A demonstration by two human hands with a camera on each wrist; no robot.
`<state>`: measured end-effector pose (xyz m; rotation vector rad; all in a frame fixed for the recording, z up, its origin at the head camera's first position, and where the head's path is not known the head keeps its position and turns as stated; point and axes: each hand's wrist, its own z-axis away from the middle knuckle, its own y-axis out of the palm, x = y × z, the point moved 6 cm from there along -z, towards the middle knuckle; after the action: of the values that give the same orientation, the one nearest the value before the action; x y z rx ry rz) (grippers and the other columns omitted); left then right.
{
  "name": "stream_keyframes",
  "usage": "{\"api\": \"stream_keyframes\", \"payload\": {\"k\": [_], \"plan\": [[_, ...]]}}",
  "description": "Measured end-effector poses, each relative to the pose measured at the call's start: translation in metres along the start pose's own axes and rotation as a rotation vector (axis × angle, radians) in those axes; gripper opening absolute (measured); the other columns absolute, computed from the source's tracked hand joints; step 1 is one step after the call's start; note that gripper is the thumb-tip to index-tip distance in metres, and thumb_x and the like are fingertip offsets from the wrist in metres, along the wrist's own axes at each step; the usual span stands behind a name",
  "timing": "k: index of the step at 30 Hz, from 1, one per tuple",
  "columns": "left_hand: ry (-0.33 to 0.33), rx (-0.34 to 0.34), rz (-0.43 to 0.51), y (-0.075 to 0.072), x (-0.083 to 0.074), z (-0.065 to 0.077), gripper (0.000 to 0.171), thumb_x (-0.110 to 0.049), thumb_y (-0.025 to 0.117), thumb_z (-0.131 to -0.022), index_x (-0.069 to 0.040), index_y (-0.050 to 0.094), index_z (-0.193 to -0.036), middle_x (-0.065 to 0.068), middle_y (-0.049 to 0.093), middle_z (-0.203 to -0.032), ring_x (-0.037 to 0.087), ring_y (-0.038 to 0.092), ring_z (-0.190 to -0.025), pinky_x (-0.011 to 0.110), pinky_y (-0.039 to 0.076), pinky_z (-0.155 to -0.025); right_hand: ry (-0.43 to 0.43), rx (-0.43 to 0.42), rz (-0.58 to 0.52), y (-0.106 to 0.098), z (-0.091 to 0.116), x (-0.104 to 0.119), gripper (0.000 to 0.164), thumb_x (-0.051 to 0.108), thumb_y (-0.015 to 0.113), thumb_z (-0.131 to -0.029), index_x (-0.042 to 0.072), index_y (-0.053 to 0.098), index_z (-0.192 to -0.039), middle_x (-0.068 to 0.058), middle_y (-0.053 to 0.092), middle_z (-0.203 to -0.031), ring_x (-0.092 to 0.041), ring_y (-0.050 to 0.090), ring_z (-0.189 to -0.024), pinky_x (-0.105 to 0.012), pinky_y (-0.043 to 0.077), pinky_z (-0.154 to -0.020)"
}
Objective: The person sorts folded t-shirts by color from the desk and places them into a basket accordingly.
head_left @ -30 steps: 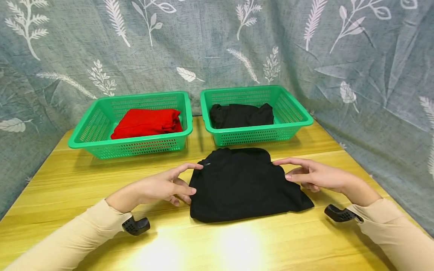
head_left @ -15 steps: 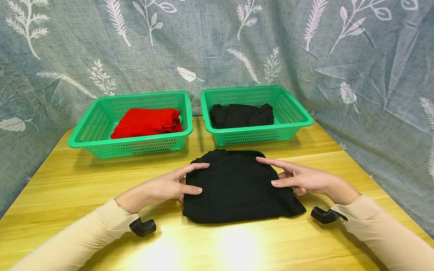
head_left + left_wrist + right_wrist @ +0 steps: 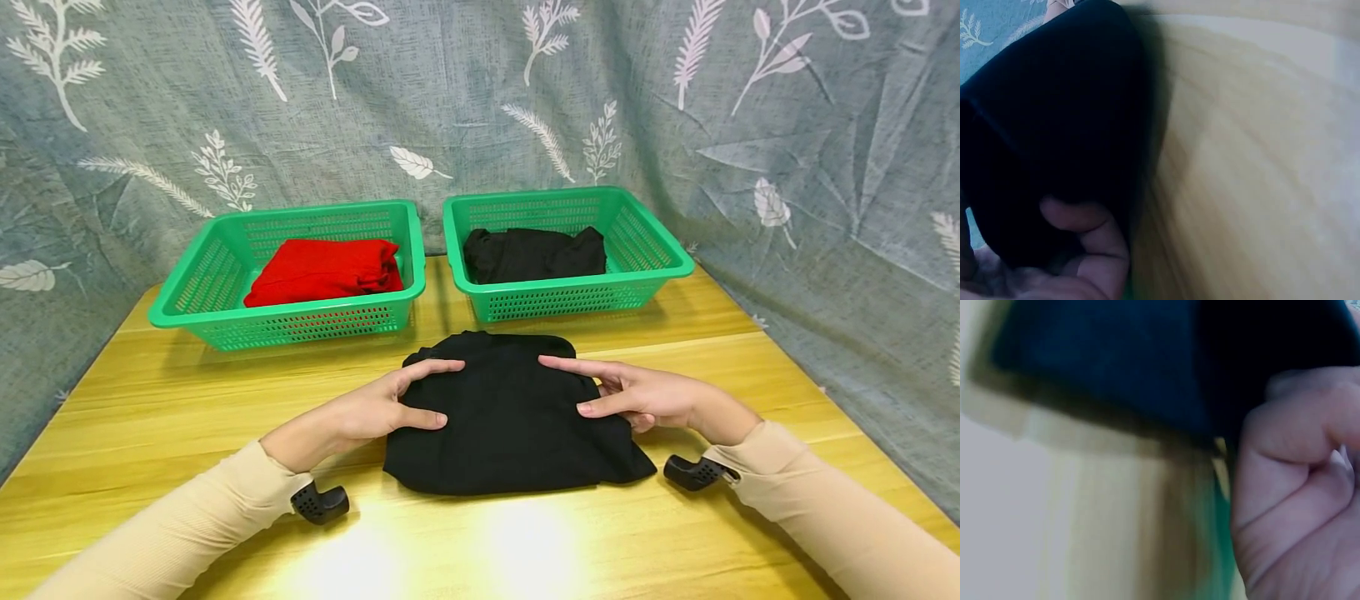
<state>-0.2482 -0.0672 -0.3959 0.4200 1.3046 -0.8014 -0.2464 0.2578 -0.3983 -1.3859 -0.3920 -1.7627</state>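
Observation:
A folded black garment (image 3: 510, 425) lies across the middle of the wooden table in the head view; its exact kind cannot be told. My left hand (image 3: 375, 410) holds its left side, thumb and index finger on top, the other fingers hidden at or below the edge. On the opposite side my right hand (image 3: 648, 396) grips the cloth the same way, index finger stretched over the top. In the left wrist view the thumb (image 3: 1079, 215) presses on the dark cloth (image 3: 1066, 125). The right wrist view shows curled fingers (image 3: 1297, 437) against the garment's edge (image 3: 1116, 362).
Behind the garment stand two green plastic baskets. The left basket (image 3: 300, 327) contains a folded red cloth (image 3: 326, 271); the right basket (image 3: 570, 302) contains a crumpled black cloth (image 3: 536, 255). A leaf-patterned curtain (image 3: 480, 100) hangs behind the table (image 3: 225, 392).
Both hands came in over the garment's sides and took hold. The garment has slid left, and my right hand has moved left along with it. The baskets have stayed put.

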Motion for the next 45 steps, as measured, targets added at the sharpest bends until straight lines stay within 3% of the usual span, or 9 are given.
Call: {"api": "stream_keyframes", "payload": {"k": [7,16,19,20,24,25,29,35,45], "plan": [[0.015,-0.019,-0.046,-0.002,0.0,-0.001,0.072,-0.014,0.076,-0.099,-0.035,0.047,-0.161,0.002,0.03,-0.171,0.029,0.036,-0.155,0.04,0.044,-0.119,-0.034,0.017,-0.043,0.002,-0.003,0.002,0.077,0.017,0.066,-0.107,0.032,0.027,-0.172,0.006,0.016,-0.059,-0.018,0.015,-0.04,-0.017,0.024,-0.041],[0.054,-0.015,-0.072,-0.004,-0.004,0.0,0.072,-0.012,0.076,-0.098,-0.034,0.048,-0.161,0.002,0.035,-0.169,0.029,0.038,-0.154,0.033,0.045,-0.115,-0.104,0.056,-0.075,0.002,-0.003,0.011,0.078,0.01,0.065,-0.106,0.026,0.027,-0.172,0.002,0.008,-0.055,-0.02,0.009,-0.039,-0.024,0.016,-0.04],[0.061,-0.03,-0.081,-0.005,-0.007,0.002,0.072,-0.012,0.077,-0.098,-0.035,0.05,-0.16,0.002,0.036,-0.168,0.028,0.037,-0.154,0.033,0.046,-0.114,-0.107,0.039,-0.066,0.001,-0.001,0.014,0.078,0.009,0.065,-0.106,0.026,0.028,-0.172,0.003,0.008,-0.056,-0.014,0.012,-0.04,-0.021,0.023,-0.043],[0.065,-0.029,-0.078,-0.005,-0.008,0.002,0.072,-0.011,0.077,-0.098,-0.035,0.049,-0.16,0.003,0.037,-0.168,0.029,0.039,-0.153,0.033,0.047,-0.114,-0.11,0.035,-0.068,0.001,0.0,0.016,0.078,0.009,0.065,-0.106,0.026,0.028,-0.172,0.003,0.008,-0.056,-0.012,0.02,-0.041,-0.019,0.032,-0.046],[0.075,-0.031,-0.064,-0.006,-0.018,0.004,0.072,-0.009,0.077,-0.098,-0.035,0.05,-0.16,0.002,0.039,-0.167,0.027,0.045,-0.149,0.032,0.049,-0.112,-0.148,0.002,-0.04,-0.004,0.004,0.023,0.077,0.007,0.065,-0.106,0.024,0.029,-0.172,0.008,0.01,-0.057,-0.009,0.022,-0.044,-0.019,0.033,-0.049],[0.076,-0.029,-0.052,-0.006,-0.02,0.005,0.073,-0.008,0.076,-0.098,-0.035,0.05,-0.16,0.001,0.04,-0.166,0.026,0.047,-0.148,0.032,0.05,-0.112,-0.165,-0.005,-0.035,-0.006,0.005,0.026,0.077,0.007,0.065,-0.106,0.022,0.029,-0.172,0.011,0.018,-0.055,-0.01,0.02,-0.044,-0.02,0.029,-0.046],[0.093,-0.028,-0.025,-0.009,-0.032,0.009,0.073,-0.007,0.076,-0.098,-0.036,0.05,-0.159,-0.001,0.044,-0.165,0.023,0.058,-0.14,0.033,0.055,-0.108,-0.228,-0.023,-0.018,-0.011,0.009,0.038,0.076,0.004,0.065,-0.105,0.018,0.03,-0.171,0.012,0.019,-0.056,-0.016,0.009,-0.046,-0.032,0.009,-0.044],[0.126,-0.019,-0.011,-0.012,-0.048,0.013,0.072,-0.005,0.075,-0.099,-0.035,0.05,-0.16,0.001,0.05,-0.162,0.023,0.065,-0.134,0.034,0.06,-0.103,-0.288,-0.015,-0.017,-0.014,0.015,0.057,0.075,-0.001,0.063,-0.104,0.018,0.033,-0.17,0.001,0.008,-0.06,-0.019,0.008,-0.05,-0.038,0.011,-0.048],[0.151,-0.053,-0.051,-0.019,-0.076,0.013,0.072,-0.005,0.074,-0.099,-0.037,0.049,-0.159,0.001,0.054,-0.157,0.025,0.066,-0.134,0.035,0.059,-0.104,-0.304,-0.036,0.022,-0.028,0.025,0.08,0.076,-0.004,0.059,-0.105,0.021,0.031,-0.171,0.002,0.007,-0.057,-0.019,0.009,-0.045,-0.034,0.009,-0.043]]}}
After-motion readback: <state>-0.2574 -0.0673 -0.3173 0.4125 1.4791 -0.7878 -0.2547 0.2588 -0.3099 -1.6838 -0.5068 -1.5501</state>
